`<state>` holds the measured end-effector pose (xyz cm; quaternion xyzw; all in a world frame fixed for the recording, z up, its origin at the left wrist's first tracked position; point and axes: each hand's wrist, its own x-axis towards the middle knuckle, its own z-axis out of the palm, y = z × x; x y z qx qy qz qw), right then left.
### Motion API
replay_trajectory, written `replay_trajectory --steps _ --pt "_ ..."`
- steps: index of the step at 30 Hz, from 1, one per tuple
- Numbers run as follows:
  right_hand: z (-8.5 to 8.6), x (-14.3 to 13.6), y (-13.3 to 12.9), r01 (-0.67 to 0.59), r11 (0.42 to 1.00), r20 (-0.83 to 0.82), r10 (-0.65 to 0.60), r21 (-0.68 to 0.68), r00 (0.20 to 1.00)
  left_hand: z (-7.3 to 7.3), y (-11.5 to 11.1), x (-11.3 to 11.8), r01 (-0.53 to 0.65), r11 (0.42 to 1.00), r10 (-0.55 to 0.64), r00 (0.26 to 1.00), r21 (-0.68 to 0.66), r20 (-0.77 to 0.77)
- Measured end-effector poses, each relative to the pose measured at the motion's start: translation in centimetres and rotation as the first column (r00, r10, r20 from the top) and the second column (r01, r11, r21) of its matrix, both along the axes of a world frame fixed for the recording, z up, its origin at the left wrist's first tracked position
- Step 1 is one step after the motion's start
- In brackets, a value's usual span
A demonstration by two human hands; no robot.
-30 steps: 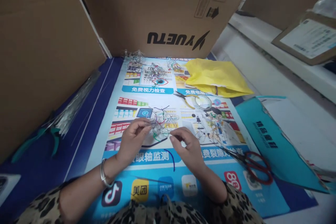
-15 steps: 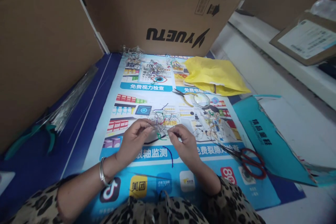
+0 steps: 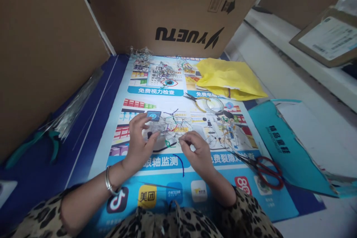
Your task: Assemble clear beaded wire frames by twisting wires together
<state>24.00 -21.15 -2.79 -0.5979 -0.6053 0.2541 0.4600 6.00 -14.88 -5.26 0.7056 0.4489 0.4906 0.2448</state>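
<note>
Hands over the worktop point(image 3: 96, 119): left hand point(image 3: 139, 143) open, thumb and fingers parted; right hand point(image 3: 196, 152) pinched closed, any held wire too fine to confirm. Tangled silvery, multicoloured wires point(image 3: 175, 128) lie between and just beyond them, spread crosswise. Nearer the body, a curved dark-blue strand point(image 3: 182, 165) points bodyward. Beyond the hands, a brown cardboard box point(image 3: 125, 11) reads "YUETU", inverted; below them, the printed sheet point(image 3: 173, 101) reads "美团".

Head-worn view, forward, downward (seemingly soft)

A printed sheet point(image 3: 100, 156) bears wires point(image 3: 174, 126), scissors point(image 3: 269, 173) and pliers point(image 3: 199, 103).
</note>
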Motion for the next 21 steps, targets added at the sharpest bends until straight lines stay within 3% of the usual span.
replay_trajectory --steps 3,8,12,21 --pt "-0.2 -0.1 -0.1 -0.009 0.999 0.027 0.008 0.039 1.000 0.4 -0.1 -0.2 0.025 0.985 0.008 0.981 0.170 -0.194" --pt "-0.5 -0.3 -0.3 -0.044 0.995 0.076 0.037 0.092 0.996 1.0 -0.2 -0.2 0.221 0.939 -0.109 0.918 0.262 -0.382" --pt "-0.4 -0.2 -0.4 -0.047 0.993 0.064 0.041 0.108 0.997 1.2 -0.3 0.1 0.285 0.928 -0.169 0.897 0.241 -0.408" --pt "0.5 0.2 -0.3 -0.050 0.999 -0.089 0.050 0.010 0.995 1.2 -0.1 -0.1 0.295 0.939 -0.215 0.903 0.174 -0.373"
